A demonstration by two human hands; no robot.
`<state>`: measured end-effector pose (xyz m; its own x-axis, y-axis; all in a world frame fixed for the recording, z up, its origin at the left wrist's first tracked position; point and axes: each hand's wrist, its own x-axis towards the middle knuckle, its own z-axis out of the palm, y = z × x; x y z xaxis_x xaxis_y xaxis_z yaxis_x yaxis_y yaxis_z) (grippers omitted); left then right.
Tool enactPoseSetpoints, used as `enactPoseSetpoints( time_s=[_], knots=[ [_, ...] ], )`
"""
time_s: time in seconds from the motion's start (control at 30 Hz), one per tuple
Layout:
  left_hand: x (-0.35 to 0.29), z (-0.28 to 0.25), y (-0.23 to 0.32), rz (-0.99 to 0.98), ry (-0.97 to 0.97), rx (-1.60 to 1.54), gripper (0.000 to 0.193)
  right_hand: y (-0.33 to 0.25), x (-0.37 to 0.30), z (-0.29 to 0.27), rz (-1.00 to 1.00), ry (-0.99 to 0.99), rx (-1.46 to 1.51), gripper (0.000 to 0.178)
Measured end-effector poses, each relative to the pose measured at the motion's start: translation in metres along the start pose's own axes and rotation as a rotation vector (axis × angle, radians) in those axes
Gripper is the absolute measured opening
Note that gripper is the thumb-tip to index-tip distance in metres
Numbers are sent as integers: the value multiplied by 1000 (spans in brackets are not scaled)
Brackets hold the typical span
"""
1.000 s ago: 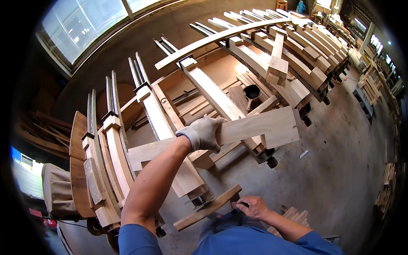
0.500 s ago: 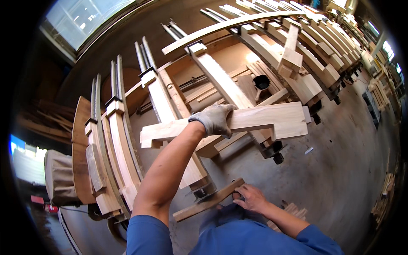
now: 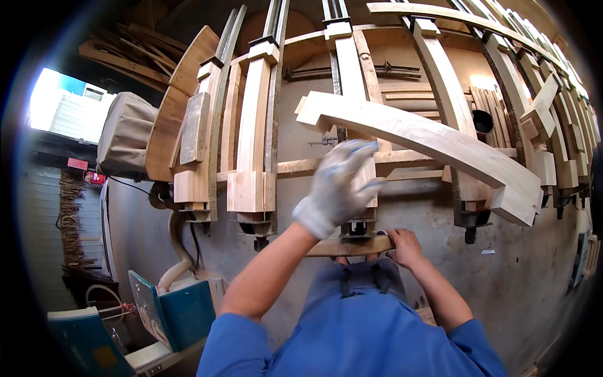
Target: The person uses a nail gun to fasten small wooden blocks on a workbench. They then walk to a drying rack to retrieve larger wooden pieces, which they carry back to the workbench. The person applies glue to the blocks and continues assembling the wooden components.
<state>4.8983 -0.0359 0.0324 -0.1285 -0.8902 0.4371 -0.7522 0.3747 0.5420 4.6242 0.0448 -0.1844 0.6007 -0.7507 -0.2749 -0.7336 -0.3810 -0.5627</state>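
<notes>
Head view: grey-white gloved left hand (image 3: 339, 188), blurred, now spread open and off long pale wooden beam with notched ends (image 3: 414, 131), gripped half a second ago; beam lies unheld, aslant across clamped pale timbers (image 3: 441, 85), apparently self-supported. Bare right hand (image 3: 406, 247) touches end of brown wooden bar (image 3: 352, 246); closure cannot be told.

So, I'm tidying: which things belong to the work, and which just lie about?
Apparently in the work:
- wooden bar, at the right hand
- notched beam, near the gloved left hand
- clamped beams

Seemingly lying about:
- black container
- loose wood strips
</notes>
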Motion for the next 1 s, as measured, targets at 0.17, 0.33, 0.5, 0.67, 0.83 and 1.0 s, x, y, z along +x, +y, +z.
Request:
enactPoseSetpoints(
  time_s=[0.17, 0.33, 0.5, 0.67, 0.83, 1.0],
  knots=[
    [-145, -28, -12, -496, 42, 162, 53, 21, 15, 24, -68, -1, 27, 52],
    [-225, -10, -17, -892, -365, 196, 51, 13, 17, 8, -62, -122, 47, 40],
    [-267, -25, -21, -838, -489, -32, 47, 9, 3, 24, -77, -148, 23, 37],
    [-307, -71, -44, -884, -426, -177, 39, -52, -21, 45, -29, -330, 58, 35],
    [-356, -156, -107, -875, -269, -106, 39, -141, 8, 120, -49, -237, 104, 36],
    [-387, -214, -162, -957, -190, -54, 40, -220, 79, 157, -81, -253, 89, 36]
  ],
)
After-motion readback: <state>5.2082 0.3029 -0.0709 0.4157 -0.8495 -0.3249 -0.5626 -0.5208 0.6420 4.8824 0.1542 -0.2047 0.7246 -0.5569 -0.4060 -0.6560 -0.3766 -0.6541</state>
